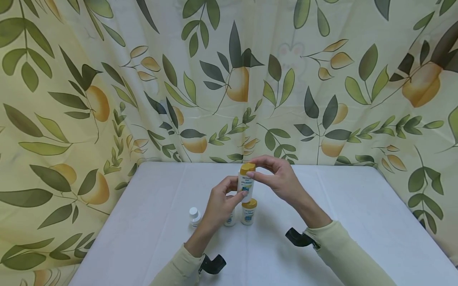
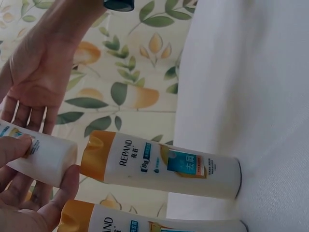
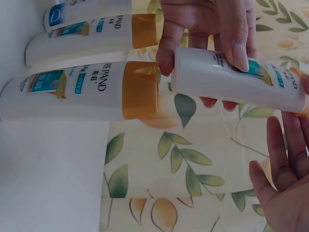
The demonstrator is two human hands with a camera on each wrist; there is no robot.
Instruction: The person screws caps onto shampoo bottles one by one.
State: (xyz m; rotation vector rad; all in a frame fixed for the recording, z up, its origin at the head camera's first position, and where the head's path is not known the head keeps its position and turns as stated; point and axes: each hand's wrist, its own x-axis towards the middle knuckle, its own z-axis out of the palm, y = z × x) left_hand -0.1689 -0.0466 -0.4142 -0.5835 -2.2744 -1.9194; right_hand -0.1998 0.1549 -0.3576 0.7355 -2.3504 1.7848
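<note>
A white shampoo bottle (image 1: pixel 245 185) with a gold cap (image 1: pixel 247 169) is held up over the table, nearly upright. My left hand (image 1: pixel 221 200) grips its lower body, thumb across the label and fingers behind. At the top, my right hand (image 1: pixel 283 179) pinches the cap between thumb and fingers. Directly below, a matching shampoo bottle (image 1: pixel 248 214) stands on the table, and a second one (image 1: pixel 229 219) is beside it, partly hidden by my left hand. In the right wrist view, the base of the held bottle (image 3: pixel 217 79) is close to the standing bottle's cap (image 3: pixel 140 90).
A white-capped bottle (image 1: pixel 195 216) stands left of the gold-capped pair, partly behind my left forearm. White cloth covers the table (image 1: pixel 343 206). A leaf-and-fruit patterned curtain (image 1: pixel 229 127) hangs behind its far edge. Black wrist cameras (image 1: pixel 299 237) sit at both sleeves.
</note>
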